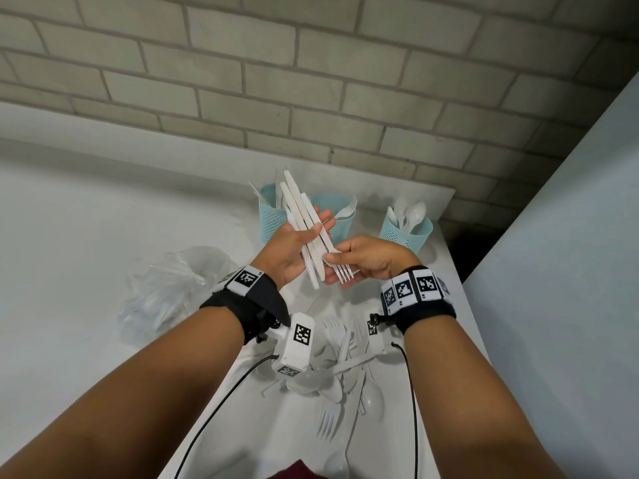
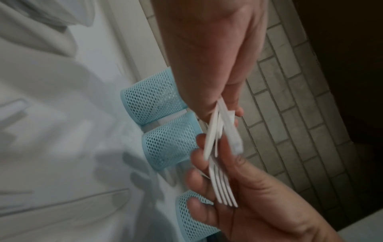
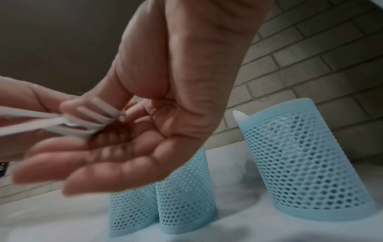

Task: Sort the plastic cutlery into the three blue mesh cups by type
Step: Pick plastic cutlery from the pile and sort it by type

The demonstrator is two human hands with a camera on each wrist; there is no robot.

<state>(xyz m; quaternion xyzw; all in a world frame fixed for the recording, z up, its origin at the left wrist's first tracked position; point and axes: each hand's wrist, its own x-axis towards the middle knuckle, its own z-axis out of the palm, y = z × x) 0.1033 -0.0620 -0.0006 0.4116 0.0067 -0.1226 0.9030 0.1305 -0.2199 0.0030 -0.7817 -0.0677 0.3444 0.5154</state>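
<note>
Left hand: your left hand holds a fan of white plastic knives across the palm, fingers nearly straight, blades rising above the cups.
Right hand: your right hand pinches a white plastic fork at its neck, tines toward you.
Cups: three blue mesh cups stand near the white table's far edge; the left cup touches the middle cup; the right cup, holding spoons, stands apart beside the right edge.
Unsorted pile: loose white cutlery lies under your wrists.
Left side: a crumpled clear plastic bag.
</note>
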